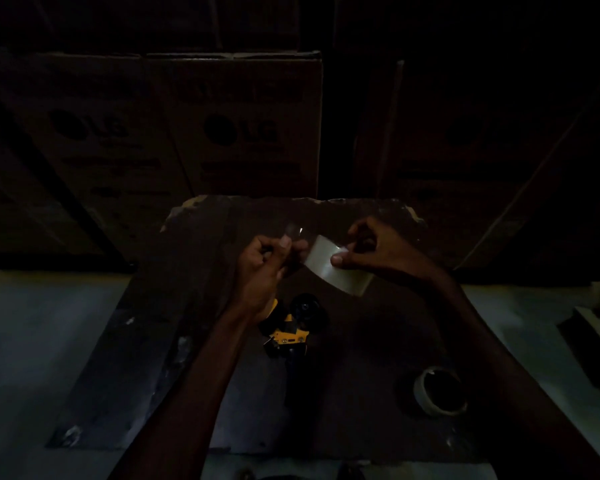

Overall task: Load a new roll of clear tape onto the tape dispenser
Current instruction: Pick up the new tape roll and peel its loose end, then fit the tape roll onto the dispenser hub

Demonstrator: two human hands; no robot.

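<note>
The scene is very dark. A roll of clear tape [336, 268] is held above the board by my right hand [378, 251], thumb on its outer face and fingers over its far rim. My left hand [264, 268] pinches the pulled-out free end of the tape [293, 233], which glints just left of the roll. Below my hands, the yellow and black tape dispenser [291, 327] lies on the dark board [187, 306]; its black wheel holds no roll, and its handle points toward me.
An empty cardboard tape core [439, 391] lies on the board at the near right. Large printed cardboard boxes [243, 133] stand stacked behind the board. Pale floor shows on both sides, and a dark flat object [593, 341] sits at the right edge.
</note>
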